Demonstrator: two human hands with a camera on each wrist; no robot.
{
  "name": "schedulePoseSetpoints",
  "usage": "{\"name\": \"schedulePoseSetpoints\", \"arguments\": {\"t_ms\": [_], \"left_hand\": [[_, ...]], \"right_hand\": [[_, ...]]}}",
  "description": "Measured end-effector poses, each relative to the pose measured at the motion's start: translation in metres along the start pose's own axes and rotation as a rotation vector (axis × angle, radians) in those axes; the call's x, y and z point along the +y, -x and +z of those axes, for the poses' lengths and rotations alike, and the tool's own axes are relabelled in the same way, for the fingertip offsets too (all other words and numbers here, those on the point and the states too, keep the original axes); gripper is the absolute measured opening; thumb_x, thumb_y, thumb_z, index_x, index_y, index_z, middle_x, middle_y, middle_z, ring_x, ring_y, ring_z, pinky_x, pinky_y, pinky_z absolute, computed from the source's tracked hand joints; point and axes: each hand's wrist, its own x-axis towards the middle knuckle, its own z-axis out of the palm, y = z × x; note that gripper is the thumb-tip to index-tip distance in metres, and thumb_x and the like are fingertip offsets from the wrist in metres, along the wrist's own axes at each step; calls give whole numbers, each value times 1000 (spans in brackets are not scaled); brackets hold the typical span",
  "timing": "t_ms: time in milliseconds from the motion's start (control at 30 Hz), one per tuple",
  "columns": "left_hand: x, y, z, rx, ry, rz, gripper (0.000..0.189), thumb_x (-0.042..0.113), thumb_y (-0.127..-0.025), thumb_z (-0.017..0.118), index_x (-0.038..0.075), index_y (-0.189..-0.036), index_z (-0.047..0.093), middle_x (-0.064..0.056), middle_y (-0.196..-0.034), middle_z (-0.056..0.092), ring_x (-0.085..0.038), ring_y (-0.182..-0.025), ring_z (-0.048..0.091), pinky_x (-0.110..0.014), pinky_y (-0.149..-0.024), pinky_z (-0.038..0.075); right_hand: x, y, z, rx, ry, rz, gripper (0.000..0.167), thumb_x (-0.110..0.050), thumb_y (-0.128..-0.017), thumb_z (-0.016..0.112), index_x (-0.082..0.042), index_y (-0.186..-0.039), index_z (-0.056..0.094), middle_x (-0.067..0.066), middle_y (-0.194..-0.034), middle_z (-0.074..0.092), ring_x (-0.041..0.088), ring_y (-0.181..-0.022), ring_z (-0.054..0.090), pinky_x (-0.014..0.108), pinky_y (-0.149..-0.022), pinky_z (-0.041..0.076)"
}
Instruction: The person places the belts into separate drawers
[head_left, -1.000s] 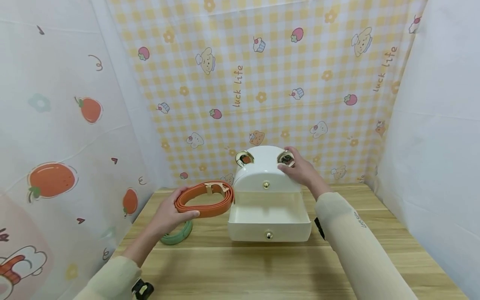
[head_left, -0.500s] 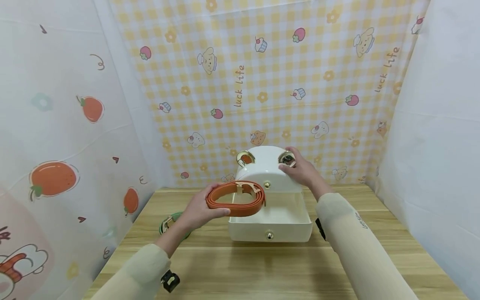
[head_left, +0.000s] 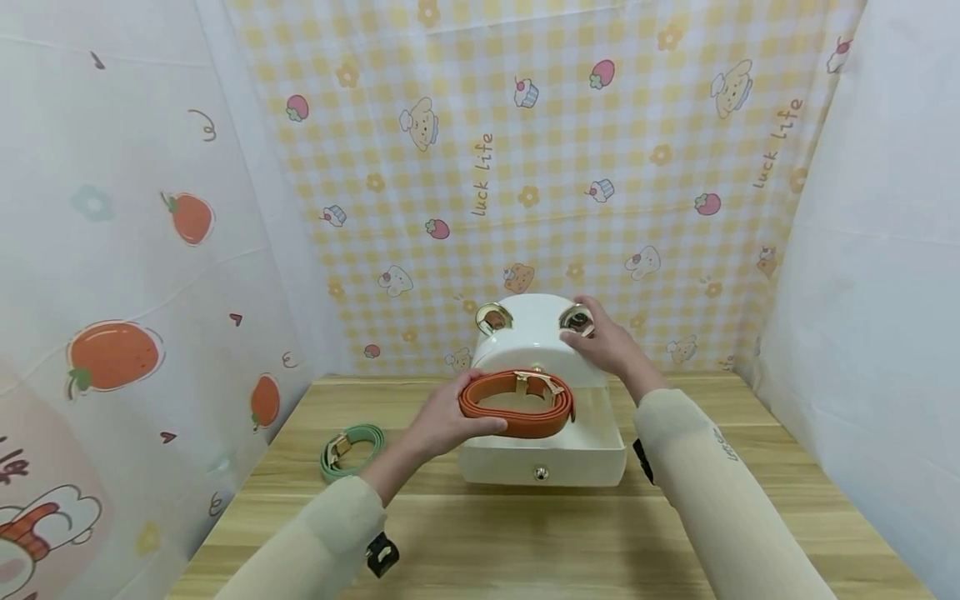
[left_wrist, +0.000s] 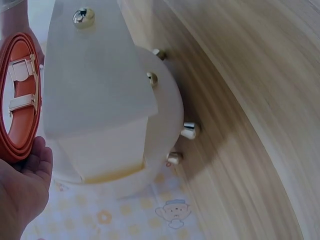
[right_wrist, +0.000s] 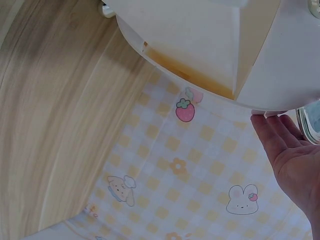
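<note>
My left hand holds a coiled orange belt with a gold buckle, thumb in front and fingers behind. The belt hovers over the pulled-out lower drawer of a white storage box, hiding part of its inside. In the left wrist view, the orange belt is at the left edge beside the drawer front. My right hand grips the box's upper right at the round gold ear, thumb in front. In the right wrist view, its fingertips touch the box's edge.
A coiled green belt with a gold buckle lies on the wooden table, left of the box. A second gold ear tops the box's left side. Patterned cloth hangs behind; further sheets enclose both sides.
My left hand has carried the orange belt rightward from beside the box to over the drawer. The green belt is now uncovered. My right hand has stayed on the box.
</note>
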Motion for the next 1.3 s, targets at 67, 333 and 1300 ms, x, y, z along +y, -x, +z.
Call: {"name": "schedulePoseSetpoints", "arguments": {"t_ms": [67,333,1300], "left_hand": [[0,-3,5,-4,1,-2,68,36,-74,88,16,-131,56,-4,-113,68,-15,-93,64,-34,-83,53],[1,-11,18,-38,0,-5,66,35,-74,88,16,-130,57,-6,-115,68,-14,-96,63,-34,-85,53],[1,-23,34,-92,-54,-24,65,40,-74,87,13,-126,59,-1,-109,69,-12,-92,63,-34,-82,52]], "right_hand": [[1,0,0,-3,-4,5,72,-38,-100,58,-21,-156,18,29,-122,58,42,-103,60,55,-89,48],[1,1,0,0,-17,7,72,-36,-100,59,-21,-156,18,30,-122,58,42,-103,61,55,-89,48],[2,-1,1,5,-6,3,71,-38,-100,58,-21,-156,19,29,-121,59,44,-107,58,57,-92,45]]}}
